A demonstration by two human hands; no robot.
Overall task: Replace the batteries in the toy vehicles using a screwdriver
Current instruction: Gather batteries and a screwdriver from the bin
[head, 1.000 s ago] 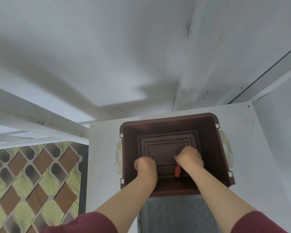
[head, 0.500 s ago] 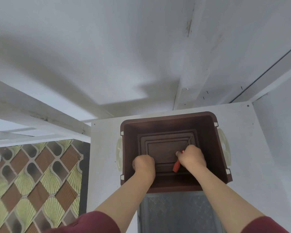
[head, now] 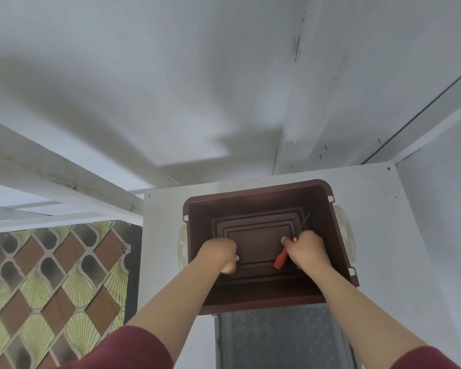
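Observation:
A dark brown plastic bin (head: 250,198) stands on a white tabletop, and both my hands are inside it. My right hand (head: 308,251) grips a red-handled screwdriver (head: 280,259); its thin metal shaft sticks out past my fingers toward the bin's far right corner. My left hand (head: 218,254) is curled round a small object (head: 236,258), of which only a silvery end shows. What it is I cannot tell. No toy vehicle is visible, and the rest of the bin's ribbed floor is bare.
The bin has cream side handles (head: 346,230) and sits near the front edge of the white tabletop (head: 160,235). A grey textured panel (head: 277,339) lies below that edge. A patterned tile floor (head: 51,288) is at the left, white walls behind.
My right hand has turned the screwdriver, so its shaft now points farther up and to the right. A silvery end now shows at my left fist. Both hands stay in the bin.

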